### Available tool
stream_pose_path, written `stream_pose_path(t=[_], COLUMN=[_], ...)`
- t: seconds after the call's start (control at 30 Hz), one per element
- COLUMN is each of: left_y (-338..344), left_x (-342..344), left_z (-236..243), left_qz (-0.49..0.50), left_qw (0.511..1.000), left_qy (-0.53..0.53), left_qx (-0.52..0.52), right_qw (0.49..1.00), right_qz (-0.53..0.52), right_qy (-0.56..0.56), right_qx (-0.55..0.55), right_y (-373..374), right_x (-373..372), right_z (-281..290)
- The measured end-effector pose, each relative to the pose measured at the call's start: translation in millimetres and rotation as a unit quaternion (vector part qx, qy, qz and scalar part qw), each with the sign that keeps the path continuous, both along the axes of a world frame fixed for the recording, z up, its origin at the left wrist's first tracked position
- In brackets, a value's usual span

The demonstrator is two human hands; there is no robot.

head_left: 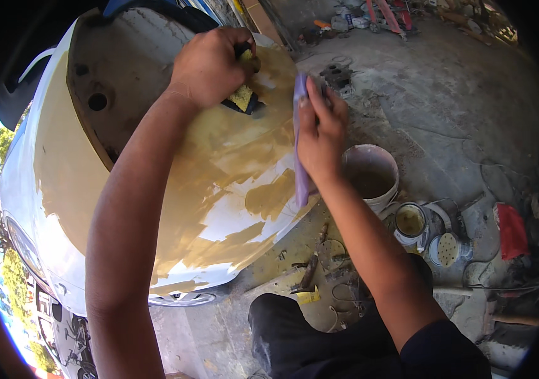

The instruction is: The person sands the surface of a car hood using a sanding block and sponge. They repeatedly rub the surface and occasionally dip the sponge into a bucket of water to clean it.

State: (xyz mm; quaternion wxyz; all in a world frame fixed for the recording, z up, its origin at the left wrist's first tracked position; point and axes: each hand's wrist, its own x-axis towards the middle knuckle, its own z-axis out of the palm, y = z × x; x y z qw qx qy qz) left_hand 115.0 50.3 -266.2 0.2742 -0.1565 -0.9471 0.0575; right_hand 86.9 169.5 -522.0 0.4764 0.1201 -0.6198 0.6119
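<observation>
In front of me is a rounded white car body panel (235, 218), largely coated in tan and mustard filler with bare white patches. My left hand (209, 66) is on its upper part, fingers closed round a yellow sponge (242, 96). A thin dark sheet (254, 106) shows under the sponge against the panel. My right hand (325, 129) is at the panel's right edge, fingers stretched along a flat purple piece (301, 158) gripped on edge. What the purple piece is made of, I cannot tell.
An open recess (130, 57) lies at the panel's upper left. On the concrete floor to the right stand a white bucket (373, 180), an open can (410, 221) and a round pad with holes (447, 249). A red cloth (510, 230) lies further right; a red metal stand (388, 16) is beyond.
</observation>
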Motion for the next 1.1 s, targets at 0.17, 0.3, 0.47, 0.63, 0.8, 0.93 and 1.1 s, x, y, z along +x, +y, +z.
stream_pose_path(t=[0.17,0.3,0.47,0.63,0.8,0.93,1.1], left_y=[1.4,1.4,1.7,2.3,1.9,1.6,2.1], left_x=[0.0,0.1,1.8,1.5,0.5,1.2,3.4], left_z=[-0.6,-0.3,-1.7,0.5,3.9,2.5,1.5], left_qz=[0.009,-0.001,0.009,0.015,0.010,0.015,0.029], left_qw=[1.000,1.000,1.000,1.000,1.000,1.000,0.999], left_qy=[0.003,0.010,-0.001,0.001,-0.008,-0.006,0.001], left_qx=[0.013,0.006,0.007,0.000,-0.012,-0.010,-0.013], right_qw=[0.999,0.998,0.997,0.999,0.996,0.997,0.996], right_qz=[-0.024,0.026,-0.052,-0.027,-0.061,-0.055,-0.074], right_qy=[0.047,0.055,0.052,0.035,0.040,0.055,0.052], right_qx=[0.002,-0.032,0.023,-0.012,0.045,0.027,0.005], right_y=[-0.5,-4.8,-1.4,-7.2,-6.1,-7.1,-12.4], right_x=[13.5,32.1,-3.7,15.2,13.0,21.6,30.7], right_z=[0.4,-20.4,32.5,-9.8,13.7,15.4,-1.9])
